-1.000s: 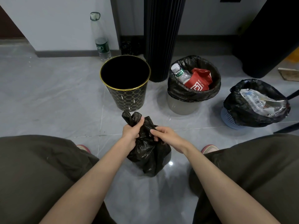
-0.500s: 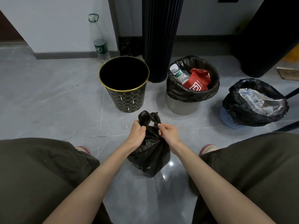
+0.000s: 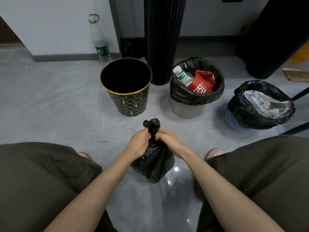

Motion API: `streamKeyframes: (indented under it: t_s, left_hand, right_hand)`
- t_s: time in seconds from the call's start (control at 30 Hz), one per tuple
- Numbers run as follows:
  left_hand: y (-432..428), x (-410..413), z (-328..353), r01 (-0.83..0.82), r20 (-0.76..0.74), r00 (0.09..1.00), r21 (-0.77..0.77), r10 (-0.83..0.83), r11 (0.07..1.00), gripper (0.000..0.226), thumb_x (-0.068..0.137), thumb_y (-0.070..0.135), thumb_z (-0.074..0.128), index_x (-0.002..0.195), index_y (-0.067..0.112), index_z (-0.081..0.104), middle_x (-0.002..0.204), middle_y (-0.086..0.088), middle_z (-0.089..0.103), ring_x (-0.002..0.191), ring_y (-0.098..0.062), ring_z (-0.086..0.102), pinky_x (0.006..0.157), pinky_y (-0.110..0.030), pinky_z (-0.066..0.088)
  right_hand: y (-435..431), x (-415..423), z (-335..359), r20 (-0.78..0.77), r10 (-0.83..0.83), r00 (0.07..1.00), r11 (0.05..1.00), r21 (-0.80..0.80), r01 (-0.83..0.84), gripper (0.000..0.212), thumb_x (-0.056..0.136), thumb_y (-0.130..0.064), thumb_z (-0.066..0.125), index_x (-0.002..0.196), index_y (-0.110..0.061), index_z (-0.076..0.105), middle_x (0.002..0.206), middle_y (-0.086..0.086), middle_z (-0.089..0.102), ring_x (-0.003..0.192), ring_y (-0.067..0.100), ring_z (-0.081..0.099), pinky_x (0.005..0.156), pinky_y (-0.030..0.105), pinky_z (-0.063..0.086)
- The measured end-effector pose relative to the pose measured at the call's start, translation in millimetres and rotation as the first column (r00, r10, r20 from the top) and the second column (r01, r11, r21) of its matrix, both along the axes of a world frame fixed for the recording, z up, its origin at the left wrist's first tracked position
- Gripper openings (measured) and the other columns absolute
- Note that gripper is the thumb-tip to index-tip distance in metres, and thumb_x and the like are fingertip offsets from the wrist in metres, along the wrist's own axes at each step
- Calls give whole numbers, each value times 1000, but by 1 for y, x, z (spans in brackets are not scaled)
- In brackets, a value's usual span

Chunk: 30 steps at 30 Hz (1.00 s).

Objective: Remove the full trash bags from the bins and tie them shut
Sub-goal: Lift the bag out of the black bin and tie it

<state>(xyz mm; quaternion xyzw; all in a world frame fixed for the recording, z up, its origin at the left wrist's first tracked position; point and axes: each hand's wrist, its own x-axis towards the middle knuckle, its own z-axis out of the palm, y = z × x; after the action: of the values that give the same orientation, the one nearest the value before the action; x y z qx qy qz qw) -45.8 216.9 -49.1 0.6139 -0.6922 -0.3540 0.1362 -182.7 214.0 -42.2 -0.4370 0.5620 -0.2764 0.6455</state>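
Left hand, right hand clamped on twisted neck of small black plastic trash bag | bins: 3 | lined, full: 2

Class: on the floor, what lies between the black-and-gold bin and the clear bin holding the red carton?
In the head view, only bare grey tile lies between the black-and-gold bin and the clear bin; the ribbed black column stands behind that gap.

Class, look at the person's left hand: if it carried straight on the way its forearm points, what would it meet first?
The left hand already grips the black trash bag by its neck. Past that, the line probably reaches the clear bin; depth is uncertain.
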Motion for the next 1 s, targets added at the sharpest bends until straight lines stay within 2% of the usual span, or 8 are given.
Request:
streamKeyframes:
  t_s: [0.07, 0.17, 0.4, 0.53, 0.6, 0.73, 0.87, 1.0]
  left_hand:
    - [-1, 1, -2, 18, 43, 999, -10, -17, 1000, 15, 96, 10, 38, 90, 4, 50, 88, -20, 64, 81, -37, 58, 71, -40, 42]
    - [1, -1, -2, 91, 99, 991, -28, -88, 995, 17, 96, 9, 37, 87, 3, 50, 89, -19, 64, 82, -36, 58, 71, -39, 42]
    - [-1, -4, -4, 102, 22, 995, 4, -102, 995, 23, 97, 15, 40, 80, 9, 55, 89, -12, 65, 84, -28, 59, 75, -31, 40]
    - [-9, 3, 0, -17, -194, 980, 181, 53, 983, 20, 95, 16, 47, 83, 14, 63, 87, -3, 65, 82, -13, 55, 76, -24, 38]
    - [-12, 11, 1, -89, -234, 958, 306, 165, 948, 18, 94, 14, 48, 79, 16, 59, 76, 1, 58, 74, -12, 52, 68, -20, 40]
    - [-15, 20, 3, -170, -359, 853, 497, 380, 851, 28, 89, 3, 48, 63, 14, 49, 62, 0, 46, 61, -11, 44, 51, -13, 39]
    - [-15, 17, 2, -176, -442, 721, 628, 534, 758, 27, 88, 8, 50, 62, 14, 54, 54, 3, 46, 58, -11, 43, 59, -20, 37]
    - [-15, 20, 4, -124, -484, 701, 641, 525, 757, 30, 91, 2, 34, 87, 8, 63, 64, -1, 58, 63, -9, 55, 62, -17, 45]
  right_hand:
    - [0, 0, 1, 59, 39, 998, 999, 16, -40, 16, 80, -22, 53, 65, -21, 59, 66, -9, 58, 67, 3, 49, 69, 16, 37]
    - [-1, 0, -3, 44, 19, 999, 998, 55, -21, 33, 87, -48, 57, 80, -17, 65, 77, -3, 64, 76, 8, 56, 75, 19, 42]
    - [-2, 4, -6, 106, -224, 969, 971, 112, 212, 33, 99, -28, 46, 78, -9, 63, 68, 8, 61, 56, 10, 58, 57, 16, 47]
    - [-5, -2, -5, 247, -266, 932, 956, 191, 222, 37, 100, -30, 42, 106, -1, 64, 70, 4, 62, 54, 3, 57, 72, 20, 44]
    - [-5, -3, -5, 246, -203, 948, 969, 187, 159, 36, 100, -30, 41, 101, -4, 66, 70, -1, 66, 58, 1, 59, 74, 20, 44]
    - [-4, -7, 2, -160, 143, 977, 985, -71, -156, 31, 100, -25, 44, 75, -19, 62, 69, -4, 56, 67, 6, 52, 70, 19, 40]
    - [-10, -17, 3, -669, 238, 704, 750, -334, -571, 25, 96, -11, 47, 110, -9, 68, 96, 8, 68, 87, 20, 60, 84, 27, 44]
    - [-5, -16, -2, -702, 150, 696, 728, -397, -558, 33, 94, -9, 46, 121, -16, 63, 111, 10, 66, 102, 25, 59, 90, 28, 41]
